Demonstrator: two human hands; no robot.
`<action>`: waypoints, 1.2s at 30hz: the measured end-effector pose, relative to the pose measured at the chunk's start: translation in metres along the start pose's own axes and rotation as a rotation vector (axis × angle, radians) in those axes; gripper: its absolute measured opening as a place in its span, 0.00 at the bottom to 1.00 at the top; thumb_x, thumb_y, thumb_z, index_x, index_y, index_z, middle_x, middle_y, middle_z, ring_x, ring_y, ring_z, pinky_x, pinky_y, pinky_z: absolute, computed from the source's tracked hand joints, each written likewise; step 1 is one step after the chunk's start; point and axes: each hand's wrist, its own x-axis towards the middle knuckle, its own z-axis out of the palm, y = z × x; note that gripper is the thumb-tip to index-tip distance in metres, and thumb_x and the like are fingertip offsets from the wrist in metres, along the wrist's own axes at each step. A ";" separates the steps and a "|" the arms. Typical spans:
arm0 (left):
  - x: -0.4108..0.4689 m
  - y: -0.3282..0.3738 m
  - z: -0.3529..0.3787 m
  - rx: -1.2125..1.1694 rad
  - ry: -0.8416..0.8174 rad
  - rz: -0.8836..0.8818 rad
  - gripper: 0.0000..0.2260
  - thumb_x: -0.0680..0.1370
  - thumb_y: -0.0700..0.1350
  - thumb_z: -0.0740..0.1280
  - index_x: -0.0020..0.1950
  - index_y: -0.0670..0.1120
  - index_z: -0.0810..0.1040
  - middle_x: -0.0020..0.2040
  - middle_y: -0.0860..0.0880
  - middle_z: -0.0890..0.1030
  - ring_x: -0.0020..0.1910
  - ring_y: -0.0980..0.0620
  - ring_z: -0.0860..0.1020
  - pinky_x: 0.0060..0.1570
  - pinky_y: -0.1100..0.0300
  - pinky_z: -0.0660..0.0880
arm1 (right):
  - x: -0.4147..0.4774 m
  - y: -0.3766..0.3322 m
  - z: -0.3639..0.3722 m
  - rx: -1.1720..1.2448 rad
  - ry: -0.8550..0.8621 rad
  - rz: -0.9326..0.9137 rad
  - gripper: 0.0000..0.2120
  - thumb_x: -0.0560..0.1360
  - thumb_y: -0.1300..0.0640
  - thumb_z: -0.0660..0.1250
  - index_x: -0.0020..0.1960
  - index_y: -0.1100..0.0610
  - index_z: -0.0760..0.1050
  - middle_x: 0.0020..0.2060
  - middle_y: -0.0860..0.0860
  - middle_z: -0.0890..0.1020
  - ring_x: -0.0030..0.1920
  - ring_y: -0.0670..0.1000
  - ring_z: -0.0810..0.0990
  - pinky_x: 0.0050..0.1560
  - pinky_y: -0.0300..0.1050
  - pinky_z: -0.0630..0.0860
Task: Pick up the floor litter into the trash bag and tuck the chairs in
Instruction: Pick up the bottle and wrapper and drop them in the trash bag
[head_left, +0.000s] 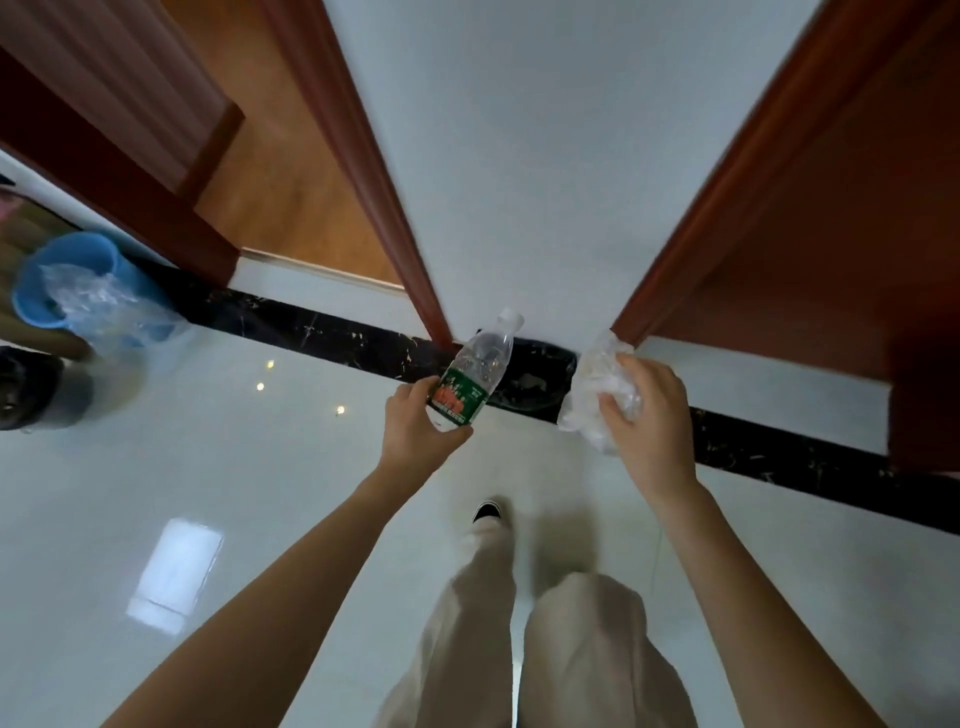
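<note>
Gripping, left hand: our left hand (415, 431) has its thumb and fingers curled round the lower part of a clear plastic bottle (475, 376), on the green and red label; the white cap points up and away from us, tilted a little to the right.
Right hand: our right hand (649, 415) clutches a crumpled wad of clear plastic (597, 384), with the fingers curled over it.
Between the hands: a black trash bag (535, 379) with an open mouth stands at the far edge of the floor (208, 467), against the white wall (545, 156). We cannot tell if a bin is under it. The bottle is in the air before its left side and the wad before its right side.
Floor: glossy white tiles, with a black marble strip (311, 322) along the far edge.
Wall sides: a red-brown door frame on the left (374, 171) and another on the right (727, 197).
Far left corner of the floor: a blue bucket (67, 280) with a clear plastic bag (104, 306) spilling out of it.
Near edge: our beige trousers (582, 649) and one black shoe (487, 512) on the tiles.
</note>
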 end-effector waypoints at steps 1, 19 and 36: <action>0.017 -0.010 0.013 0.007 -0.012 -0.008 0.31 0.65 0.48 0.78 0.66 0.47 0.72 0.57 0.49 0.74 0.55 0.53 0.68 0.52 0.64 0.62 | 0.009 0.012 0.017 0.003 -0.008 0.019 0.19 0.72 0.65 0.71 0.62 0.62 0.74 0.55 0.58 0.78 0.56 0.61 0.75 0.57 0.54 0.73; 0.231 -0.178 0.273 0.150 -0.209 0.187 0.32 0.65 0.46 0.79 0.67 0.46 0.73 0.59 0.49 0.77 0.59 0.50 0.72 0.57 0.61 0.65 | 0.066 0.272 0.236 0.001 -0.078 0.090 0.19 0.73 0.64 0.71 0.63 0.60 0.74 0.56 0.54 0.77 0.57 0.54 0.75 0.59 0.43 0.70; 0.288 -0.200 0.327 0.352 -0.266 0.339 0.33 0.65 0.44 0.77 0.69 0.47 0.72 0.63 0.48 0.78 0.62 0.46 0.72 0.61 0.48 0.69 | 0.084 0.312 0.269 0.046 -0.131 0.084 0.20 0.73 0.62 0.72 0.64 0.58 0.74 0.59 0.51 0.76 0.60 0.47 0.73 0.61 0.32 0.66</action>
